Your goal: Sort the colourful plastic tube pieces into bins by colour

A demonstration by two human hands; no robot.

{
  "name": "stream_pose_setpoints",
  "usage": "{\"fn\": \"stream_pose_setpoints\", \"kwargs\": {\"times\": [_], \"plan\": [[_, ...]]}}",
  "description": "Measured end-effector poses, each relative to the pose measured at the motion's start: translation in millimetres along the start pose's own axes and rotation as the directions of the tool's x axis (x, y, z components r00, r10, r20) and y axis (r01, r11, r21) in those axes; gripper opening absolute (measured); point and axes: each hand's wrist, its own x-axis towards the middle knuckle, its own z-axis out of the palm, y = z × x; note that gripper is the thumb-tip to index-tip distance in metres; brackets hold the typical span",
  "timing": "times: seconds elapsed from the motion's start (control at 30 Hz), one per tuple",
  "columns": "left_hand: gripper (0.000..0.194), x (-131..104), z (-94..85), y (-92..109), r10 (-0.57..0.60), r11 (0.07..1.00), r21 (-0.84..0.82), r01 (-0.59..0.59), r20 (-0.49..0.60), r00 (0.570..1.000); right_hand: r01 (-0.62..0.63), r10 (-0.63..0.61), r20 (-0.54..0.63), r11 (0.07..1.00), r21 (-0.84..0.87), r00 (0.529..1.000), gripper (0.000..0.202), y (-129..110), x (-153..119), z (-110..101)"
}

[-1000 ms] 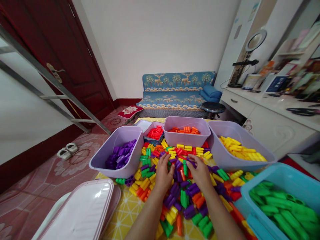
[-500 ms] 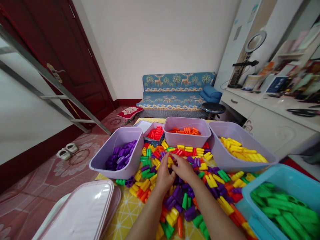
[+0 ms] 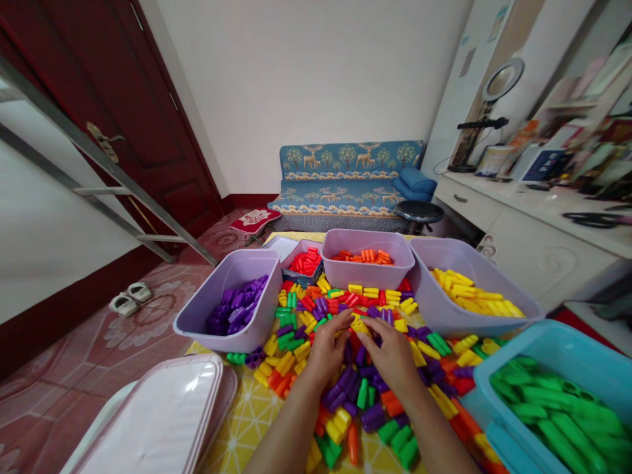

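Observation:
Over the middle of a pile of plastic tube blocks, my two hands face each other. My right hand [image 3: 392, 352] has its thumb and fingertips closed on a yellow tube block [image 3: 359, 326]. My left hand [image 3: 326, 349] is just left of it, fingers stretched forward and apart from the thumb; I see nothing held in it. Purple tube blocks [image 3: 348, 382] lie beneath and between the wrists. Loose green tube blocks [image 3: 364, 394] and an orange tube block [image 3: 352, 442] lie nearer to me.
Lilac bins hold purple blocks [image 3: 239, 304], orange blocks [image 3: 370, 257] and yellow blocks [image 3: 474, 296]. A small box [image 3: 310, 278] contains red blocks. At right stands a blue bin [image 3: 486, 382] with green blocks. Lids [image 3: 153, 415] lie at left on the yellow tablecloth [image 3: 247, 428].
My hands have moved apart, the right one shifting right and turning. The yellow block between them now shows at my right fingertips. The view has shifted slightly.

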Motion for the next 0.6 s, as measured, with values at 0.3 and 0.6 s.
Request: {"fn": "stream_pose_setpoints", "kwargs": {"times": [0.3, 0.6], "plan": [[0.022, 1, -1.9, 0, 0.002, 0.989, 0.144, 0.013, -0.101, 0.995, -0.019, 0.342, -0.39, 0.772, 0.636, 0.855, 0.039, -15, 11, -33], [0.022, 0, -1.9, -2, 0.053, 0.984, 0.173, -0.037, -0.088, 0.995, -0.124, 0.298, -0.244, 0.83, 0.543, 0.923, 0.033, 12, -4, -9]]}}
